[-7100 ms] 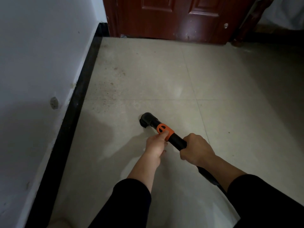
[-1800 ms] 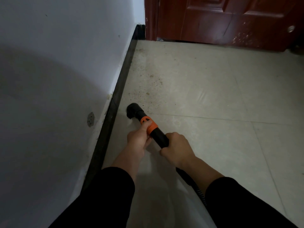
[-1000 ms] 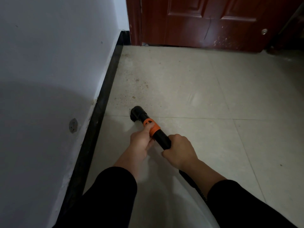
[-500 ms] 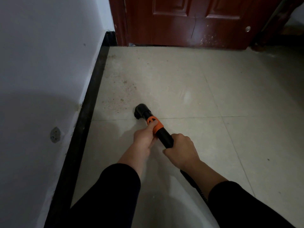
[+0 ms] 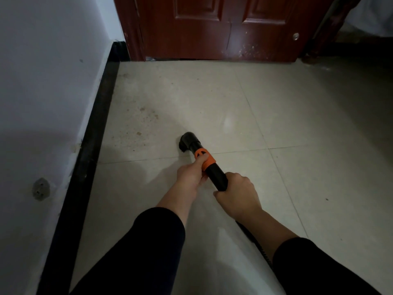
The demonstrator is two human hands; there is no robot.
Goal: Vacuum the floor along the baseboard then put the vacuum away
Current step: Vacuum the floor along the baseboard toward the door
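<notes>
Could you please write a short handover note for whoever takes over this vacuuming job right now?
Left hand grips the vacuum wand at its orange collar, thumb on the collar. Right hand grips the black tube just behind it.
The nozzle is down on the tile floor, apart from the black baseboard. The hose trails back under the right forearm.
Done: I cannot tell how much has been covered. Specks of dirt lie between nozzle and baseboard.
Left: vacuum that strip up to the door, then put the vacuum away.
</notes>
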